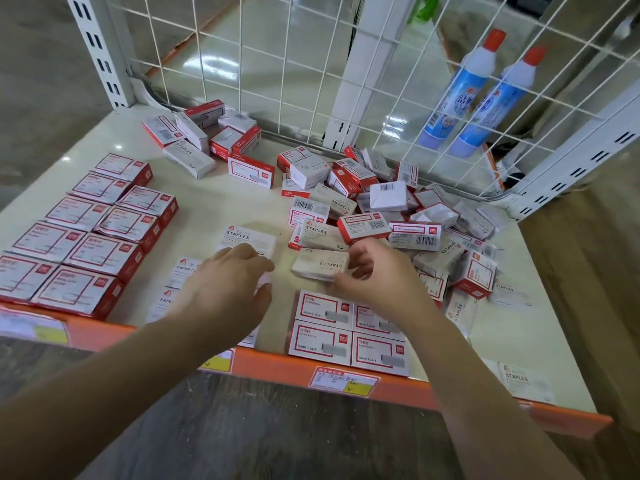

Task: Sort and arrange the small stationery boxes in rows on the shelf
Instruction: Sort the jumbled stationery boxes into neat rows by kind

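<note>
Right hand (375, 271) pinches a white staples box (320, 265) (lettering upside down) mid-frame; left hand (227, 282), fingers spread, rests on lower-left white boxes (249, 237).

Cream shelf (214, 202), orange front edge: stationery boxes (90, 251) in rows, loose heap (381, 209).

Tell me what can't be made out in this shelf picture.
All in the head view:
- White boxes under the left hand: the hand hides most of their labels.
- Red-framed boxes: fine print too small, grey patches blurred.
- Price tag on the orange shelf edge: writing too blurred.
- STAPLES box by the right hand: the far end is covered.
</note>
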A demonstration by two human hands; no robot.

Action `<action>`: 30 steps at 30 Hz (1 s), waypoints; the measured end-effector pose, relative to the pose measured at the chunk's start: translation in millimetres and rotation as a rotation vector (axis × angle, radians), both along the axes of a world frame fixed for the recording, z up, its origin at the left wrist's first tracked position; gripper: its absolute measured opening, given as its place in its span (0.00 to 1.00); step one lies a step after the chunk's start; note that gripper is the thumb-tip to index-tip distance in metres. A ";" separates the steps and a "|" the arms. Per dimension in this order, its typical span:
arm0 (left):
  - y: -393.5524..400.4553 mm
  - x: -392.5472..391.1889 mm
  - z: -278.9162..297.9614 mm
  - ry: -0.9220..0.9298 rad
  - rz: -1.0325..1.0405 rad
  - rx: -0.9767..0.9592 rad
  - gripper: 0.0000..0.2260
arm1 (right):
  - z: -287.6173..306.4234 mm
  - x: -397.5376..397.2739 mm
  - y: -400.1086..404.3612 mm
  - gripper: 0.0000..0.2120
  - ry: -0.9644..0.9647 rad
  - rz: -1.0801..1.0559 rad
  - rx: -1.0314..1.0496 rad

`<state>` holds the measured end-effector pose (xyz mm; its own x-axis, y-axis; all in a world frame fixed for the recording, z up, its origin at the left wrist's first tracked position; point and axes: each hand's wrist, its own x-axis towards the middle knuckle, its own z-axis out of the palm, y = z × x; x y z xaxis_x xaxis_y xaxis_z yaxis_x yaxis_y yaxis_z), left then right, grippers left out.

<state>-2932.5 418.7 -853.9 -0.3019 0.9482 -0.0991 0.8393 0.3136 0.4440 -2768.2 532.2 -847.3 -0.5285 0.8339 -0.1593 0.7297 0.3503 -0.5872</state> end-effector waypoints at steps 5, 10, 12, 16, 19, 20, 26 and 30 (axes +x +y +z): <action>2.3 8.6 6.1 -0.124 0.053 0.063 0.19 | 13.1 7.4 -7.0 0.15 0.129 0.032 -0.050; 8.2 14.3 11.6 -0.061 -0.097 -0.006 0.23 | 23.3 13.5 -16.7 0.16 0.235 0.122 -0.098; 10.4 15.7 13.5 -0.078 -0.121 -0.012 0.22 | 26.1 15.1 -17.8 0.17 0.289 0.129 -0.103; 15.0 15.4 18.3 -0.169 -0.084 0.038 0.18 | 29.3 17.9 -16.5 0.18 0.351 0.159 -0.138; 17.1 13.3 20.9 -0.238 -0.065 0.011 0.14 | 28.3 20.3 -15.6 0.19 0.383 0.169 -0.183; 17.3 12.2 21.0 -0.246 -0.070 -0.005 0.13 | 27.3 20.9 -15.6 0.19 0.385 0.170 -0.192; 16.0 9.9 18.5 -0.292 -0.090 -0.083 0.10 | 24.1 20.7 -14.7 0.21 0.395 0.114 -0.246; 15.3 12.7 18.5 -0.337 -0.013 -0.069 0.11 | 15.9 17.9 -18.0 0.22 0.313 0.055 -0.297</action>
